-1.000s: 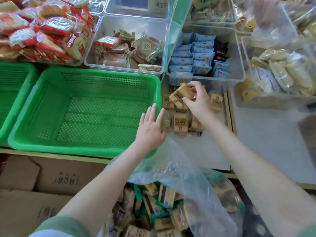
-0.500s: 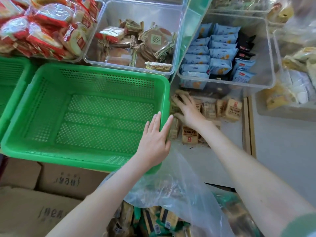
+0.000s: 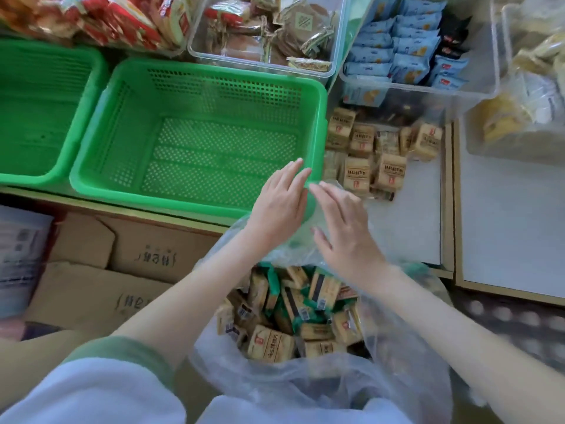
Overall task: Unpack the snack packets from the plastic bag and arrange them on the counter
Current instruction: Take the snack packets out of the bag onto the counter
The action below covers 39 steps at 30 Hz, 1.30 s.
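The plastic bag (image 3: 305, 390) at lower centre looked thin and floppy, best held by its rim, I judged. The snack packets (image 3: 270, 344) inside seemed light and crinkly, pinchable across flat faces. My left hand (image 3: 279, 206) and right hand (image 3: 345, 237) hovered side by side, fingers straight, empty.

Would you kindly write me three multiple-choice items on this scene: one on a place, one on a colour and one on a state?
1. Relative to the green basket, the unpacked tan packets lie: A inside it; B on the counter to its right; C to its left.
2. The clear bin behind them holds packets that are mostly: A red; B blue; C green.
3. The left hand and right hand: A are both open, holding nothing; B each grip a packet; C together lift the basket.
Answers: 1 B, they sit on the counter beside its right wall; 2 B, blue wrappers fill it; 3 A, straight fingers, nothing held.
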Available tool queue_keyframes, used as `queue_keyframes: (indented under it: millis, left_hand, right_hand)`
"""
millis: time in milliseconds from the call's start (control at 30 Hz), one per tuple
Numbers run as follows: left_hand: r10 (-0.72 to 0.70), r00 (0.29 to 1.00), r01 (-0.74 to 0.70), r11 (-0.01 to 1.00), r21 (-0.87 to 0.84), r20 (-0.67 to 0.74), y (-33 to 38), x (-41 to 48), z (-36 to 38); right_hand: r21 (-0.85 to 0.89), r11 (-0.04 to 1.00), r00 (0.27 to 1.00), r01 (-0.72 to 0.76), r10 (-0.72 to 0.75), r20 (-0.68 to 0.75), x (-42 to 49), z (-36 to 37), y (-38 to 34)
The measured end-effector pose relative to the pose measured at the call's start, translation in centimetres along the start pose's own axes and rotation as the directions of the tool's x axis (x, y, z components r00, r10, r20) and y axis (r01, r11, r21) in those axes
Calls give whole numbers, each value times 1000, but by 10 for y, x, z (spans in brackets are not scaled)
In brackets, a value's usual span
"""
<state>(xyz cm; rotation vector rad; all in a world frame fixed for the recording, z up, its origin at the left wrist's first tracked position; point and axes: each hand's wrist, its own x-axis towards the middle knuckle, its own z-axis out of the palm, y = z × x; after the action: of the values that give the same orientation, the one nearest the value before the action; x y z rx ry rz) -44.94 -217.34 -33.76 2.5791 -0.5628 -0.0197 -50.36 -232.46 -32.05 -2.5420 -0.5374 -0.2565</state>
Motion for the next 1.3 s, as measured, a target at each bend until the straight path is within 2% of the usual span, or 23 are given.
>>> queue_keyframes:
  millis: [133, 233, 300, 433, 500, 533, 600, 700, 767, 833, 867, 933, 967, 1033, 1100, 1200, 1300]
  left_hand:
    - [101, 993, -109, 984, 140, 67, -20, -81, -13]
    - [121, 972, -179, 937, 302, 202, -47, -138, -10]
    - [66, 968, -146, 932, 330, 243, -59, -167, -11]
    - [-22, 974, -59, 937, 345, 227, -64, -195, -16]
    - [-14, 977, -63, 933, 354, 211, -62, -200, -17]
    - [1, 980, -73, 934, 349, 201, -61, -202, -18]
    - [37, 984, -94, 941, 325, 176, -59, -202, -20]
    - [112, 988, -138, 953, 268, 109, -52, -195, -24]
    - [146, 988, -153, 962, 228, 46, -46, -183, -30]
    - [154, 988, -146, 968, 203, -25, -38, -166, -35]
    - [154, 987, -140, 971, 194, -56, -34, -156, -38]
    - [140, 986, -120, 974, 192, -95, -26, -131, -40]
    - [123, 987, -101, 975, 196, -103, -22, -117, -39]
    - [74, 991, -51, 980, 191, -113, -14, -87, -37]
    - [13, 994, 3, 988, 155, -106, -4, -54, -32]
    - [-85, 996, 88, 991, 101, -39, 10, -7, -22]
    - [-142, 990, 139, 983, 117, 19, 16, 34, -5]
  right_hand:
    - [-31, 989, 984, 144, -140, 108, -58, 37, -46]
    - [-44, 939, 913, 342, -321, 252, -86, 67, -66]
    - [-17, 921, 855, 389, -354, 380, -100, 81, -76]
    - [-98, 941, 707, 325, -172, 686, -120, 90, -95]
    - [-138, 951, 634, 277, -74, 770, -126, 89, -99]
    - [-146, 958, 629, 248, -45, 776, -127, 88, -101]
    - [-150, 964, 668, 219, -36, 743, -124, 84, -103]
    - [-121, 957, 765, 263, -131, 630, -116, 70, -101]
    - [-102, 967, 852, 234, -153, 501, -104, 56, -97]
    - [-60, 982, 907, 180, -142, 396, -90, 37, -92]
    - [-14, 993, 932, 116, -104, 347, -81, 26, -91]
    - [148, 977, 945, -152, 100, 310, -63, 2, -88]
    - [235, 921, 919, -311, 228, 322, -54, -8, -84]
    - [345, 748, 816, -567, 451, 362, -33, -26, -67]
    - [447, 549, 704, -707, 608, 366, -9, -37, -39]
    - [591, 251, 548, -767, 736, 398, 26, -48, 8]
    - [619, 97, 433, -779, 797, 420, 57, -52, 57]
